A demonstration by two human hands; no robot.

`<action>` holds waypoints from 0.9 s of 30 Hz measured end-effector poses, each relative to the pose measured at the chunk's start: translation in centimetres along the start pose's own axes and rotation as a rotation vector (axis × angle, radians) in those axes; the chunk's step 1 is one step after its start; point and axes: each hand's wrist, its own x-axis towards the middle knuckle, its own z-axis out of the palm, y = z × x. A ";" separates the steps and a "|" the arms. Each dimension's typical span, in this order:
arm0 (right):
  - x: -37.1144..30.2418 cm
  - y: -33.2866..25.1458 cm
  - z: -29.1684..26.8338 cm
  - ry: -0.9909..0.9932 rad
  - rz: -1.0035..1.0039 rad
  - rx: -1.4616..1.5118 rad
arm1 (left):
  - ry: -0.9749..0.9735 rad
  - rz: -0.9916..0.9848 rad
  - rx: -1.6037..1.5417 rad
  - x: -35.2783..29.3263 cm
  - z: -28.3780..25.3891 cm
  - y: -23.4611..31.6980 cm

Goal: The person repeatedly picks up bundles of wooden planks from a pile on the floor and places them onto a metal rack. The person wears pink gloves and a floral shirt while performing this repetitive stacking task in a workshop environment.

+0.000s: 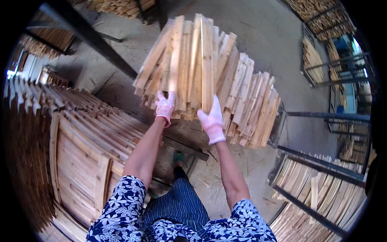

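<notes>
Both my hands wear pale pink-and-white gloves. My right hand [212, 121] grips the near end of a long wooden strip [207, 60], its thumb on the left side and its fingers on the right. The strip lies over the top of a large stack of wooden strips [242, 88] in front of me. To the left, my left hand [165, 106] is closed at the near end of another wooden strip [175, 56], which is slightly blurred. The stacked strips lean unevenly, with staggered ends.
Wooden panels [80, 161] stand in a dense row at my left. A dark metal post [92, 38] slants in at the upper left. Metal racks [318, 165] holding more strips line the right side. Wood scraps litter the concrete floor [262, 36].
</notes>
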 end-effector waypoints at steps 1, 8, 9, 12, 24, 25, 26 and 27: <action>2.2 -1.0 -0.9 -0.071 0.094 -0.183 | -0.022 -0.009 0.020 -0.2 1.0 0.3; 8.7 2.2 2.0 0.041 0.333 0.204 | -0.196 -0.014 0.057 -3.1 2.6 4.3; 8.5 2.3 1.2 0.061 0.321 0.331 | -0.205 0.021 0.023 -2.8 2.4 3.6; 9.0 4.4 0.4 -0.145 0.449 0.338 | -0.245 0.067 -0.095 -2.6 2.0 2.7; 6.3 1.4 0.4 -0.283 0.506 0.528 | -0.320 -0.017 -0.101 -4.4 1.0 1.9; 5.8 5.3 0.9 -0.207 0.352 0.379 | -0.321 0.017 -0.113 -5.6 1.4 1.3; 4.2 2.3 0.3 -0.314 0.366 0.434 | -0.292 0.008 -0.144 -6.4 1.0 -0.4; 2.1 2.0 -0.5 -0.310 0.439 0.393 | -0.351 -0.043 -0.129 -8.2 0.2 -0.9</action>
